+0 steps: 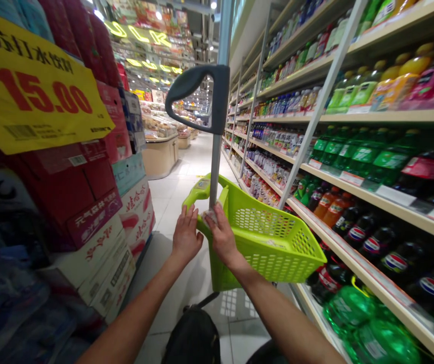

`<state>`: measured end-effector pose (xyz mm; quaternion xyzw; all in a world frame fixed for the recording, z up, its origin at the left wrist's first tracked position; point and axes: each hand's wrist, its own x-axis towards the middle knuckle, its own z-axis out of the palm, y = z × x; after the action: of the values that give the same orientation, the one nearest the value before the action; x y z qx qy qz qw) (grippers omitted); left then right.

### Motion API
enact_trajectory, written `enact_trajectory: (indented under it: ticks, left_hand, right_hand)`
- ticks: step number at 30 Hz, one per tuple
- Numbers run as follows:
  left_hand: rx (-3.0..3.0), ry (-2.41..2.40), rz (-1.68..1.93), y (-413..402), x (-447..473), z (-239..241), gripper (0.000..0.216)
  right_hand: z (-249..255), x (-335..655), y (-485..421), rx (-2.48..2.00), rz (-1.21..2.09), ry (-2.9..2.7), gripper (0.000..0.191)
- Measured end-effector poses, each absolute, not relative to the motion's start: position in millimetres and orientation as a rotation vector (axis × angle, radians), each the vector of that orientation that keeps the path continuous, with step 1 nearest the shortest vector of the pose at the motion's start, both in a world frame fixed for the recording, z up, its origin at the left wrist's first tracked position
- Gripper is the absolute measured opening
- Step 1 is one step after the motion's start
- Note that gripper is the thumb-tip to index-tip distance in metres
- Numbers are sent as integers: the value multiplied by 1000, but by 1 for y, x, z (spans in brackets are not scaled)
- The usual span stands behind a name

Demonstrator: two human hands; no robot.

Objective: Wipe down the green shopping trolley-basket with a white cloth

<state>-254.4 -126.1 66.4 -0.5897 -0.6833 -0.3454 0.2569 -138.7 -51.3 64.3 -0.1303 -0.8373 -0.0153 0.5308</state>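
A lime-green shopping basket [277, 263] with perforated sides stands in front of me. Its grey telescopic pole [215, 167] rises upright and ends in a dark grey loop handle [219, 101]. My left hand [187, 236] grips the basket's edge, just below a green moulded grip [198, 191], with the fingertips bent over the plastic. Pressed at the foot of the pole, a crumpled whitish wipe [210, 216] lies under the fingers of my right hand [222, 237]. Parts of the wipe are hidden by those fingers.
Shelves of bottled drinks [372, 151] line the right side, with large green bottles [376, 323] at the bottom. Stacked cartons [126, 217] and a yellow price sign [42, 86] stand close on the left. A tiled aisle [198, 151] runs ahead past a display counter [160, 156].
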Motion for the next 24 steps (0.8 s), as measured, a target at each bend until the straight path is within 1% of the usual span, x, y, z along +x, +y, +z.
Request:
enact_trajectory:
  ticks: [5, 11, 15, 19, 24]
  left_hand:
    - [-1598, -1885, -895, -128, -249, 66, 64]
    - [-1558, -1904, -928, -123, -243, 65, 64]
    - [-1528, -1928, -890, -124, -243, 66, 63]
    - [-1496, -1931, -891, -125, -238, 66, 59]
    - [-1446, -1976, -830, -125, -230, 66, 53]
  right_hand:
    - [40, -109, -44, -372, 35, -2026, 42]
    - [49, -115, -51, -523, 132, -1995, 44]
    - [40, -103, -43, -588, 92, -2014, 45]
    - [28, -93, -33, -730, 61, -1922, 46]
    - [36, -117, -49, -695, 67, -1955, 50]
